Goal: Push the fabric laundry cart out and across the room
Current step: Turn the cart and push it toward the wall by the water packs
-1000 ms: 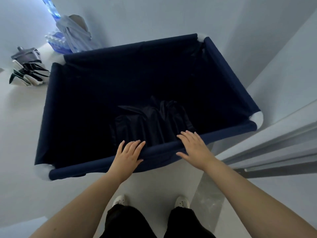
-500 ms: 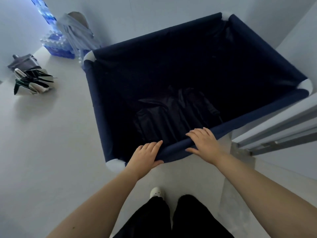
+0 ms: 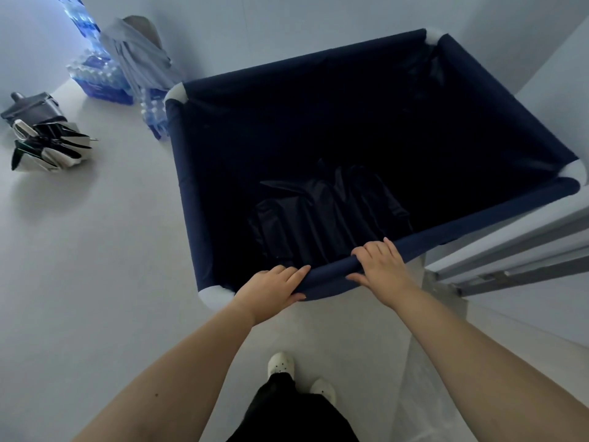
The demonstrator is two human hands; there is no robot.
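The fabric laundry cart [image 3: 188,199] is a deep navy-blue bin with white corner pieces, filling the middle and right of the head view. A crumpled dark cloth [image 3: 322,218] lies at its bottom. My left hand [image 3: 271,290] grips the near rim close to the near-left corner, thumb under the padded bar. My right hand [image 3: 381,266] holds the same rim a little further right, fingers curled over the top.
A metal door frame and track [image 3: 510,256] runs along the right, touching the cart's near-right corner. Packs of water bottles [image 3: 102,81] and a grey draped cloth [image 3: 140,55] stand at the far wall. Folded black-and-white items [image 3: 47,148] lie on the floor at left.
The cart has swung and rolled to the right and away, its near-left corner now in front of me. Both hands stayed on the near rim and my feet stepped forward.
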